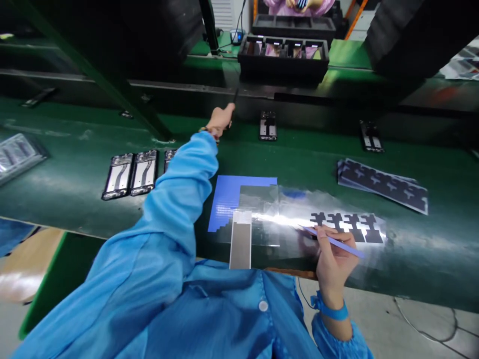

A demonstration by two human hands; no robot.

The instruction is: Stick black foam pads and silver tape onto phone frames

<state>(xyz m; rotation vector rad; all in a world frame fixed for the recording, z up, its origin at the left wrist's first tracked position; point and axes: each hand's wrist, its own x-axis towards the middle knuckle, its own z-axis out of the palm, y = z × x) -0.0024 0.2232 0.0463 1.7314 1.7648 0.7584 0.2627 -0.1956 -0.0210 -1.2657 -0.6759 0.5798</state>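
Note:
My left hand (220,119) is stretched far forward to the back of the green bench, its fingers closed on a thin dark piece (236,94) seen edge-on. Between the fingers of my right hand (335,259) is a slim blue-purple pointed tool (344,246), its tip directed left. That hand rests at a clear sheet carrying several black die-cut stickers (352,225). To its left lie a blue-purple sheet (226,192), a transparent film (262,199) and a grey strip with white edges (240,244).
Opened phone bodies (144,172) lie beneath my left forearm; another phone body (268,125) and one more (371,136) sit farther back. Stacked black sticker sheets (383,184) are at right. A black tray (283,57) stands behind, near a person in pink (275,7). A green post (112,85) slants down at left.

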